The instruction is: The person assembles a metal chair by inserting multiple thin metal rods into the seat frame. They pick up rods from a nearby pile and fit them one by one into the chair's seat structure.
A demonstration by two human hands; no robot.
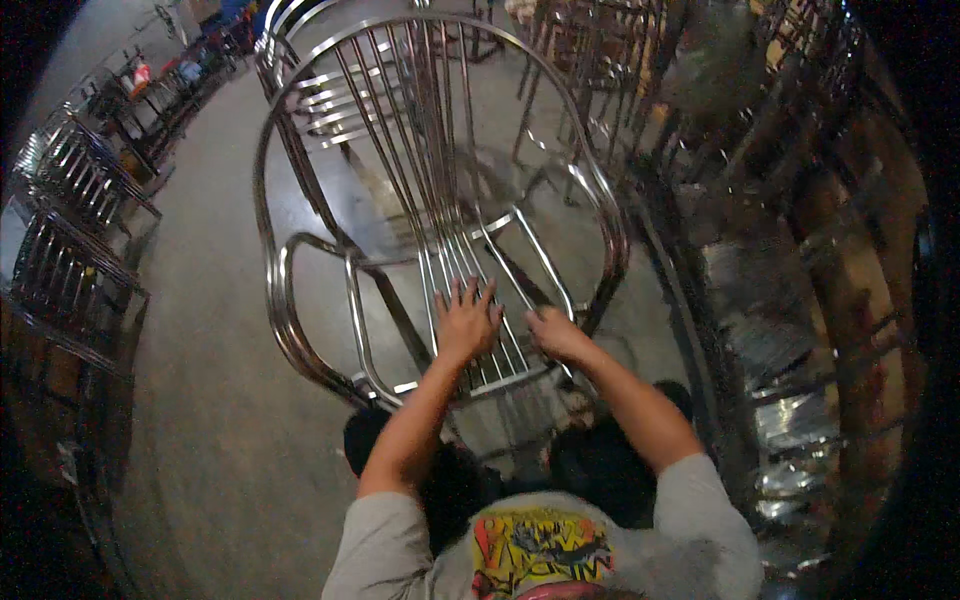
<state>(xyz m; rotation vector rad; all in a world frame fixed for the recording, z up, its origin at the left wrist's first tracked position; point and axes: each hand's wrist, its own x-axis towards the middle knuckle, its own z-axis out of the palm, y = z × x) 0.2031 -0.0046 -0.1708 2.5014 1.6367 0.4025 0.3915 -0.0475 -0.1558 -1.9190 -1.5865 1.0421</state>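
Observation:
A large shiny metal-tube chair [264, 200] stands directly in front of me, with a rounded outer hoop and long back rods running down into the seat slats [448, 255]. My left hand [468, 322] lies on these slats with its fingers spread, holding nothing. At the right side of the seat, my right hand [558, 334] is closed, close to the side rail and below the right armrest [541, 258]. Whatever is inside its fingers, if anything, is hidden from view. The left armrest loop [354, 300] is untouched.
Behind this chair stands another metal chair [345, 105] with horizontal slats. More slatted metal frames [75, 265] line the left side. Stacked metal frames [600, 70] stand at the far right, and dark racking with shiny parts [790, 430] runs along my right. The floor [210, 400] is grey.

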